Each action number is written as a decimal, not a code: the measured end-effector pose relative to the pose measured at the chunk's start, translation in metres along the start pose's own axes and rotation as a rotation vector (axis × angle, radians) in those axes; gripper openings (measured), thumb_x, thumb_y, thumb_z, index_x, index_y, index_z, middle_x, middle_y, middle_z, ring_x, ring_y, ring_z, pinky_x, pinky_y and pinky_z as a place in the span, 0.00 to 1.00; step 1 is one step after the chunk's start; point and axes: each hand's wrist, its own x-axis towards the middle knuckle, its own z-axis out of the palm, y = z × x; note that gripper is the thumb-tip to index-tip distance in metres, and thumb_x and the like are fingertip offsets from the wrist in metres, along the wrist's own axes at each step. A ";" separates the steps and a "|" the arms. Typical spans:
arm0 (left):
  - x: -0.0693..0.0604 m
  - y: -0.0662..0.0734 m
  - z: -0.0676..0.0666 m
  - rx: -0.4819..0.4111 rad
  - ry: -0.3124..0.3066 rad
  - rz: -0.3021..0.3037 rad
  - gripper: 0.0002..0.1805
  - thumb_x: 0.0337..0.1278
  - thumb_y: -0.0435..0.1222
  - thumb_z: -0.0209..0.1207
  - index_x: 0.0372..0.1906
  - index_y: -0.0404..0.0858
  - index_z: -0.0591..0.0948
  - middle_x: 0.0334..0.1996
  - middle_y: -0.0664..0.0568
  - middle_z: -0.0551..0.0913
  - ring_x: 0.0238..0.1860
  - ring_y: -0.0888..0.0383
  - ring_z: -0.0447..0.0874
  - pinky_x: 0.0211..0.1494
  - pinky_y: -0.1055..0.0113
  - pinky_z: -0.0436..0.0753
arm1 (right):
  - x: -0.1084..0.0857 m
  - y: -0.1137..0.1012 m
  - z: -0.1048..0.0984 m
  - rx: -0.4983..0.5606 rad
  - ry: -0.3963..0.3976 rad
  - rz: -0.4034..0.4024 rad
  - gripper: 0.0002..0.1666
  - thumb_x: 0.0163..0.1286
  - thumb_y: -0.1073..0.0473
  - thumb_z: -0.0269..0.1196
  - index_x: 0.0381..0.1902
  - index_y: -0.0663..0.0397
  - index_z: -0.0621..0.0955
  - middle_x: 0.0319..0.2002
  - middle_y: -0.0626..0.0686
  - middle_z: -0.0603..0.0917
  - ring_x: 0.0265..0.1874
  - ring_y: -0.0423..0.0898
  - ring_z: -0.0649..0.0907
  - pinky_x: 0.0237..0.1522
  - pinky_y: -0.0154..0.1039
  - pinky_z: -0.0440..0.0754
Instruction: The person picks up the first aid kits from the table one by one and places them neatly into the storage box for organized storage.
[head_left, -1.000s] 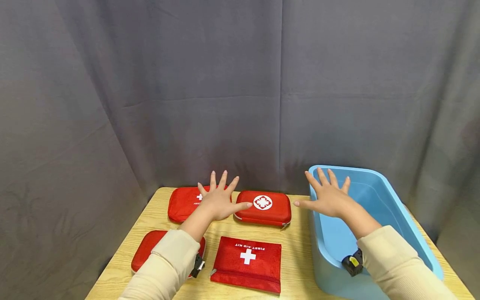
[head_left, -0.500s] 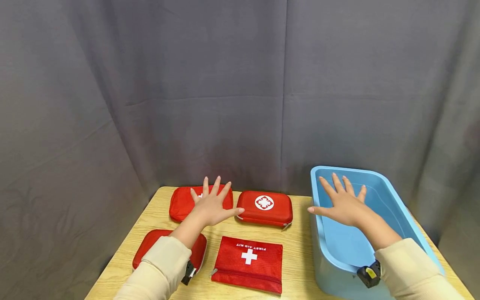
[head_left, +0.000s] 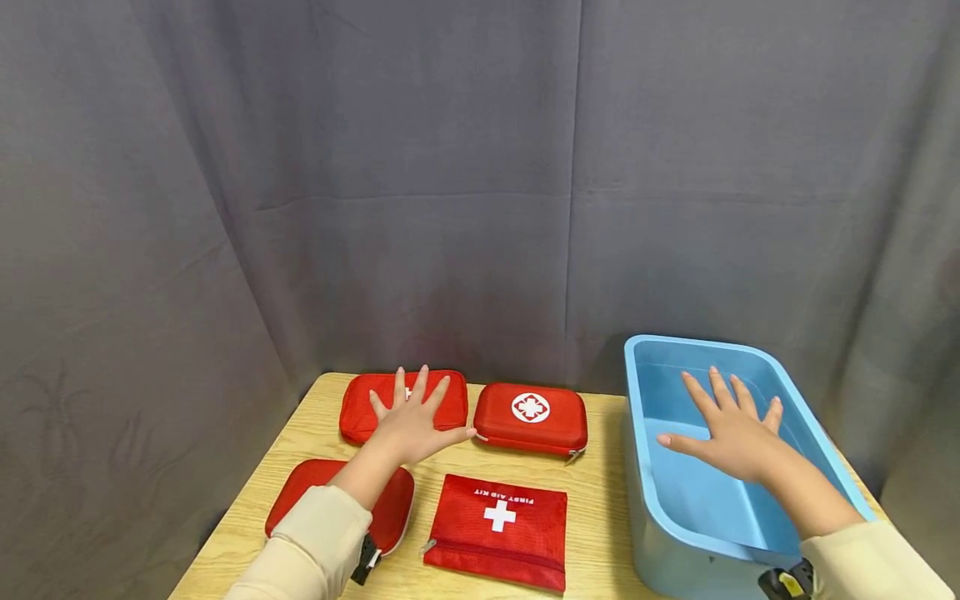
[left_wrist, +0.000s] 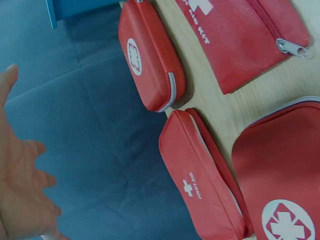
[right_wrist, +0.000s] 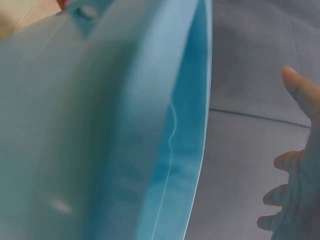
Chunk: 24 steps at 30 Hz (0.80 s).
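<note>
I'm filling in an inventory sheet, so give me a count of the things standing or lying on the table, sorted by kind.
Red cases: 3
Flat red pouch: 1
Blue bin: 1
Total: 5

I wear long cream-coloured fabric sleeves, one on each arm. My left cream-coloured fabric sleeve [head_left: 300, 542] ends in a broad, smooth cuff, with a crease crossing it behind the cuff. My right cream-coloured fabric sleeve [head_left: 873, 567] is of the same pale cloth, loose around the forearm. At my left cuff sits a small, blocky black device [head_left: 366, 560] bearing a whitish patch; at my right cuff, a similar angular black device [head_left: 787, 581] carries a yellow patch. My left hand [head_left: 408, 429] and right hand [head_left: 738, 442] are bare, with slim fingers.
</note>
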 end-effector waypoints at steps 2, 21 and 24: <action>-0.001 -0.002 0.002 -0.001 -0.004 -0.007 0.48 0.38 0.70 0.42 0.66 0.49 0.51 0.66 0.45 0.41 0.62 0.38 0.28 0.50 0.32 0.34 | -0.004 0.004 0.001 0.003 0.003 0.011 0.57 0.51 0.28 0.50 0.66 0.53 0.41 0.62 0.70 0.37 0.58 0.69 0.35 0.41 0.70 0.24; -0.019 -0.040 0.019 -0.078 -0.026 -0.099 0.50 0.38 0.70 0.42 0.66 0.46 0.50 0.65 0.41 0.41 0.61 0.36 0.27 0.47 0.31 0.32 | -0.037 0.037 0.017 0.026 0.028 0.072 0.55 0.54 0.31 0.51 0.66 0.56 0.41 0.62 0.72 0.37 0.57 0.70 0.35 0.39 0.72 0.24; -0.023 -0.044 0.021 -0.088 -0.024 -0.108 0.50 0.39 0.69 0.43 0.66 0.45 0.50 0.65 0.40 0.41 0.61 0.35 0.28 0.46 0.30 0.33 | -0.041 0.042 0.022 0.041 0.021 0.085 0.55 0.54 0.32 0.50 0.66 0.56 0.41 0.61 0.72 0.37 0.57 0.70 0.35 0.38 0.71 0.23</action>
